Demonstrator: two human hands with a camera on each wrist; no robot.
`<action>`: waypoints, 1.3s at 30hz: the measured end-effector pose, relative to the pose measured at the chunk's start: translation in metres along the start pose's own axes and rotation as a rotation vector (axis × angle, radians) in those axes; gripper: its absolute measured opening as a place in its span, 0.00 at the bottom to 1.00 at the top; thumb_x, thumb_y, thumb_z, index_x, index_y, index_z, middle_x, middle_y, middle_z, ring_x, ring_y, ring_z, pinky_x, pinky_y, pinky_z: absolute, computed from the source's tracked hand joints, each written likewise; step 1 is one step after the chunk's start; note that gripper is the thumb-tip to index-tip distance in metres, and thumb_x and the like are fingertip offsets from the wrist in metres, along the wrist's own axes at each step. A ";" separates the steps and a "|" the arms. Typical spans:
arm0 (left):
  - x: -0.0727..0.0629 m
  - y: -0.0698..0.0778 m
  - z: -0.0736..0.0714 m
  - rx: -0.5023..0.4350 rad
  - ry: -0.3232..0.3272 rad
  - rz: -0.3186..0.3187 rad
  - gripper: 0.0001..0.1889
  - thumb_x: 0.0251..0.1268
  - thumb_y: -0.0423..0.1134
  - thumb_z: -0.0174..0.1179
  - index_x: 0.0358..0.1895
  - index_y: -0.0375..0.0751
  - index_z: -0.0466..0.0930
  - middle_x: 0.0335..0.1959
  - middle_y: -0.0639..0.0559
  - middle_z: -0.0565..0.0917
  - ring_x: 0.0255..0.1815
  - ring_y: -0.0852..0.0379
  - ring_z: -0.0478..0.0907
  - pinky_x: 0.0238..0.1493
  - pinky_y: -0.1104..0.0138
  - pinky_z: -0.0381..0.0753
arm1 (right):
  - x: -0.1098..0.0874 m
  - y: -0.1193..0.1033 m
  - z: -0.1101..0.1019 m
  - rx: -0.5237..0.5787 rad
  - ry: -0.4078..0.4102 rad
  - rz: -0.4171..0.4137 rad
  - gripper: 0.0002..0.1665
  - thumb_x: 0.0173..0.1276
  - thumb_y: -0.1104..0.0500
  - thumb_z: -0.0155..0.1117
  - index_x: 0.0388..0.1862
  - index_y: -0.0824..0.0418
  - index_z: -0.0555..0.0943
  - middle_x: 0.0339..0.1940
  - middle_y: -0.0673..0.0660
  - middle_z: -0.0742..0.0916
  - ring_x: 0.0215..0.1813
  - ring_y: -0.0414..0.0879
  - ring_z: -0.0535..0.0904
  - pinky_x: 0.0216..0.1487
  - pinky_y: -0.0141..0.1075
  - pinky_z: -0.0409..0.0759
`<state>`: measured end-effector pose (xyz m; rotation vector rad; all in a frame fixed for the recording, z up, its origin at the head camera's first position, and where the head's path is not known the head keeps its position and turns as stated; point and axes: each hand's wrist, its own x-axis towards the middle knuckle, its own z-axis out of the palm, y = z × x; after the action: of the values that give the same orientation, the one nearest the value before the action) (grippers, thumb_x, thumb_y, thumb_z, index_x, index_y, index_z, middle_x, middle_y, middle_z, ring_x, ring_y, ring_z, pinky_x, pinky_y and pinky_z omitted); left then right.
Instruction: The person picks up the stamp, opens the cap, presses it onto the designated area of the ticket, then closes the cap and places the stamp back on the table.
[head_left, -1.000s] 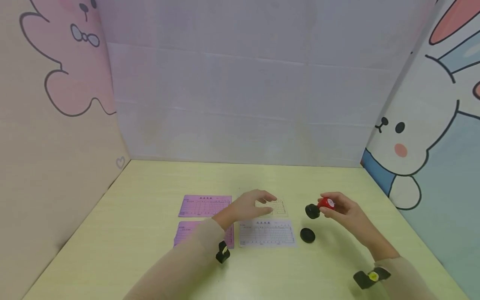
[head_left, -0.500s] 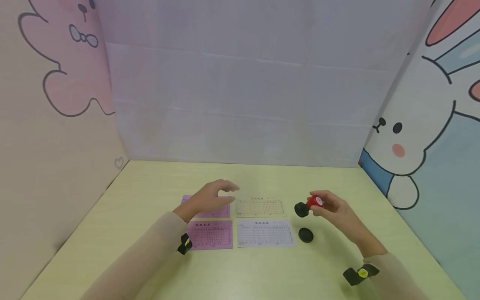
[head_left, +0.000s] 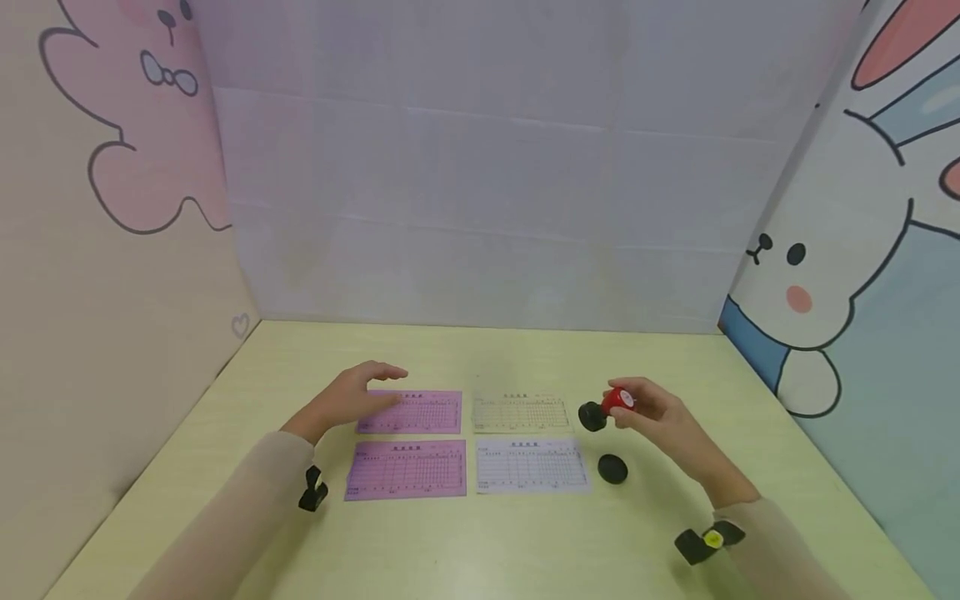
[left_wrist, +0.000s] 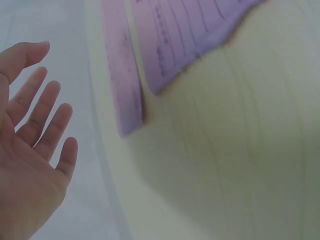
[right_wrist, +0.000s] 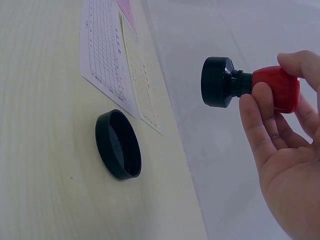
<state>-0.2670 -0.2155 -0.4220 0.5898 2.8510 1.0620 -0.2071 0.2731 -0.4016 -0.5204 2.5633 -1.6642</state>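
Observation:
My right hand (head_left: pixel 657 412) holds a stamp (right_wrist: pixel 276 90) by its red handle, pinched between thumb and fingers. The stamp's round black end points left, raised off the table. Below it on the table lies the stamp's black cap (right_wrist: pixel 118 145), hollow side up. My left hand (head_left: pixel 351 395) hovers by the left end of the upper purple form (head_left: pixel 420 412), holding nothing. Its fingers are loosely bent and spread in the left wrist view (left_wrist: pixel 37 130). Nearer me lies a second purple form (head_left: pixel 408 469). Beside these are a pale yellow form (head_left: pixel 521 413) and a white form (head_left: pixel 532 465).
The pale wooden table (head_left: pixel 480 542) meets a white sheet wall (head_left: pixel 480 208) at its back edge. Cartoon-printed panels stand on both sides, a pink figure (head_left: pixel 157 150) on the left and a white rabbit (head_left: pixel 825 233) on the right.
My left hand has moved left from over the yellow form to the upper purple form, uncovering the other sheets. My right hand has drifted slightly left with the stamp.

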 end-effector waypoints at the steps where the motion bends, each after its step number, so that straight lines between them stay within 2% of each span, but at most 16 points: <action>1: -0.002 -0.006 -0.001 -0.003 -0.007 -0.014 0.23 0.68 0.42 0.65 0.64 0.43 0.78 0.64 0.43 0.77 0.68 0.37 0.68 0.66 0.39 0.67 | 0.000 0.000 0.001 0.005 -0.003 0.001 0.26 0.74 0.54 0.65 0.67 0.57 0.73 0.58 0.63 0.82 0.54 0.68 0.79 0.53 0.31 0.81; 4: -0.008 -0.021 -0.003 -0.011 -0.030 -0.072 0.23 0.68 0.42 0.66 0.65 0.42 0.78 0.66 0.40 0.75 0.71 0.35 0.65 0.67 0.38 0.64 | 0.002 0.000 0.004 0.017 -0.008 0.008 0.27 0.73 0.54 0.65 0.67 0.57 0.73 0.58 0.63 0.82 0.54 0.69 0.79 0.53 0.31 0.81; 7: -0.013 -0.034 -0.006 -0.011 -0.055 -0.102 0.24 0.68 0.42 0.66 0.66 0.42 0.77 0.68 0.38 0.72 0.72 0.33 0.62 0.69 0.37 0.61 | 0.004 0.000 0.007 0.006 -0.007 0.011 0.27 0.73 0.53 0.66 0.68 0.57 0.73 0.57 0.63 0.82 0.54 0.68 0.80 0.53 0.31 0.81; 9: -0.015 -0.040 -0.008 -0.002 -0.077 -0.095 0.25 0.68 0.43 0.65 0.67 0.42 0.76 0.69 0.37 0.71 0.72 0.32 0.61 0.69 0.37 0.60 | 0.006 0.000 0.009 0.004 -0.008 0.002 0.27 0.73 0.54 0.66 0.68 0.58 0.73 0.57 0.63 0.82 0.53 0.67 0.80 0.53 0.30 0.80; 13: -0.020 -0.047 -0.013 0.007 -0.129 -0.041 0.27 0.68 0.43 0.66 0.68 0.40 0.74 0.70 0.35 0.70 0.72 0.30 0.60 0.70 0.37 0.58 | 0.011 -0.001 0.015 0.016 -0.024 -0.022 0.26 0.74 0.56 0.65 0.67 0.60 0.73 0.56 0.64 0.82 0.53 0.68 0.80 0.53 0.30 0.80; 16: -0.023 -0.049 -0.016 0.012 -0.159 -0.010 0.30 0.67 0.44 0.67 0.69 0.38 0.72 0.71 0.35 0.69 0.73 0.30 0.59 0.70 0.36 0.56 | 0.019 -0.003 0.022 0.031 -0.041 -0.032 0.26 0.73 0.57 0.65 0.67 0.59 0.74 0.56 0.64 0.82 0.54 0.66 0.80 0.54 0.31 0.80; 21: -0.026 -0.049 -0.017 0.007 -0.177 -0.031 0.32 0.67 0.47 0.67 0.71 0.40 0.70 0.74 0.35 0.65 0.75 0.29 0.54 0.71 0.35 0.52 | 0.032 -0.010 0.036 0.065 -0.079 -0.048 0.26 0.71 0.56 0.68 0.66 0.56 0.76 0.57 0.62 0.82 0.55 0.58 0.81 0.54 0.33 0.81; 24: -0.025 -0.049 -0.015 0.017 -0.182 -0.034 0.32 0.67 0.46 0.66 0.71 0.40 0.70 0.74 0.36 0.65 0.75 0.29 0.53 0.71 0.35 0.52 | 0.040 -0.013 0.046 0.074 -0.101 -0.061 0.25 0.71 0.56 0.68 0.65 0.54 0.76 0.56 0.61 0.82 0.53 0.57 0.81 0.54 0.36 0.82; 31: -0.026 -0.050 -0.015 0.009 -0.189 -0.063 0.31 0.68 0.43 0.66 0.72 0.41 0.70 0.76 0.38 0.63 0.76 0.30 0.51 0.72 0.35 0.50 | 0.063 -0.019 0.073 0.069 -0.125 -0.124 0.23 0.71 0.57 0.68 0.63 0.55 0.77 0.52 0.57 0.82 0.47 0.54 0.81 0.51 0.50 0.83; 37: -0.025 -0.048 -0.014 0.011 -0.204 -0.050 0.30 0.68 0.43 0.66 0.71 0.40 0.71 0.75 0.37 0.63 0.76 0.29 0.52 0.71 0.35 0.51 | 0.076 -0.029 0.095 0.048 -0.132 -0.140 0.22 0.70 0.54 0.70 0.61 0.52 0.79 0.51 0.53 0.83 0.42 0.52 0.81 0.46 0.40 0.83; 39: -0.025 -0.048 -0.014 0.027 -0.205 -0.044 0.30 0.68 0.43 0.66 0.71 0.39 0.71 0.75 0.37 0.65 0.75 0.29 0.53 0.71 0.36 0.53 | 0.080 -0.032 0.101 0.037 -0.129 -0.136 0.22 0.69 0.52 0.70 0.61 0.49 0.80 0.50 0.52 0.84 0.42 0.51 0.82 0.47 0.41 0.82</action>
<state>-0.2622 -0.2665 -0.4446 0.5970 2.6916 0.9014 -0.2524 0.1485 -0.4037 -0.7889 2.4507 -1.6545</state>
